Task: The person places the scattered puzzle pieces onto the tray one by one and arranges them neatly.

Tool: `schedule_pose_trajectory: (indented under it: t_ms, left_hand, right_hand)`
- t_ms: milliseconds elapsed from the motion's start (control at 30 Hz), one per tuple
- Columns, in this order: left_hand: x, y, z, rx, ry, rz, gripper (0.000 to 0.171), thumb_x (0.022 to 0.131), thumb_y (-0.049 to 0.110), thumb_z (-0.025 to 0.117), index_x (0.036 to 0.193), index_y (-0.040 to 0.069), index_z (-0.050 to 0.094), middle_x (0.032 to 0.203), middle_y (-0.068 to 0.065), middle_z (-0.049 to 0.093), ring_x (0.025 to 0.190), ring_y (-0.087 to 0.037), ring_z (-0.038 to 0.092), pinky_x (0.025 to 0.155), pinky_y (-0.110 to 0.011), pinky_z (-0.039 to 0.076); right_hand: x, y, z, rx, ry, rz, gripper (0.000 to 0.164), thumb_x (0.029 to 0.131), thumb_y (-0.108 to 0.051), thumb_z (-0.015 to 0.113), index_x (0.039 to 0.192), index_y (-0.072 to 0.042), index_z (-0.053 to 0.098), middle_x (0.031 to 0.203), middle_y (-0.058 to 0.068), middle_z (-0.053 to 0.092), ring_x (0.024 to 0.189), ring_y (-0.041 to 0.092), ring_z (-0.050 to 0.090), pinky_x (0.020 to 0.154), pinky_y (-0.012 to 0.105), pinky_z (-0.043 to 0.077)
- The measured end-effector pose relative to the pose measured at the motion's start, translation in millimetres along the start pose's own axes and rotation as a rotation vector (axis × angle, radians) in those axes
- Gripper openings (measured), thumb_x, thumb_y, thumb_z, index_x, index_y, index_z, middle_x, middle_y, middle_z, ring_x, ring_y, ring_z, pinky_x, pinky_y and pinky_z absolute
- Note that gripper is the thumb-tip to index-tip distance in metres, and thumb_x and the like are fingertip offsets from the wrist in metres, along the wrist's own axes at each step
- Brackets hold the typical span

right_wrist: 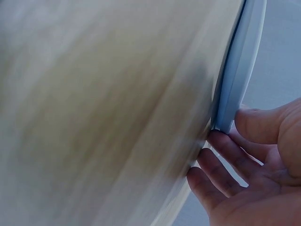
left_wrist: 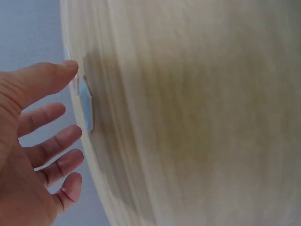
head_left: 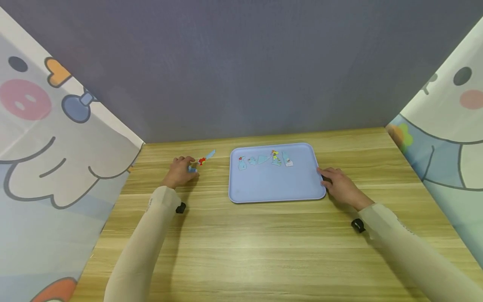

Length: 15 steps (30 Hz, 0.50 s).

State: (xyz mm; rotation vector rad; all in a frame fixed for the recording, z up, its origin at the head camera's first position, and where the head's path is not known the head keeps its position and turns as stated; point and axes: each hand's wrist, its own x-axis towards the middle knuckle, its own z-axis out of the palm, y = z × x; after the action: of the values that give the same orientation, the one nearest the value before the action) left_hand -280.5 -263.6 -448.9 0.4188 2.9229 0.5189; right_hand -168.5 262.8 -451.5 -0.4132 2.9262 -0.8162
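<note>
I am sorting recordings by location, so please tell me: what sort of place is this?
Probably a booth set up for tabletop work: a wood-grain table enclosed by a plain grey panel and cartoon-printed side panels.

Soft, even light over the desk (head_left: pixel 264 247), hazier in the wrist views.
Pale glare whitens it toward the near edge; soft shadows lie beside the left sleeve (head_left: pixel 141 247) and right sleeve (head_left: pixel 409 247). Pieces (head_left: pixel 276 159) on the tray (head_left: pixel 275 184) look fuzzy. Both wrist views smear the grain (left_wrist: pixel 188 103); the left bows the desk's edge.
</note>
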Motion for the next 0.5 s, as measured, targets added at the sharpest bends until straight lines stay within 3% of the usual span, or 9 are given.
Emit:
schedule_pose_trajectory:
  t_ms: [167, 500]
  left_hand:
    - [0.3, -2.9, 1.2, -0.001, -0.011, -0.02, 0.054, 0.086, 0.023, 0.07, 0.128, -0.003, 0.05, 0.117, -0.027, 0.051, 0.107, -0.044, 0.04, 0.094, -0.058, 0.03]
    - [3.9, -6.9, 5.1, -0.008, 0.013, 0.001, 0.049, 0.085, 0.022, 0.072, 0.123, -0.002, 0.054, 0.115, -0.025, 0.055, 0.105, -0.042, 0.042, 0.093, -0.056, 0.032]
  right_hand:
    - [0.4, 0.4, -0.1, -0.002, 0.002, -0.006, 0.047, 0.092, 0.0, 0.055, 0.135, 0.01, 0.042, 0.125, 0.029, 0.049, 0.111, 0.046, 0.043, 0.093, 0.058, 0.034]
    - [0.6, -0.1, -0.2, -0.001, 0.011, -0.027, 0.046, 0.092, 0.001, 0.055, 0.134, 0.012, 0.042, 0.123, 0.029, 0.05, 0.11, 0.046, 0.044, 0.092, 0.058, 0.035]
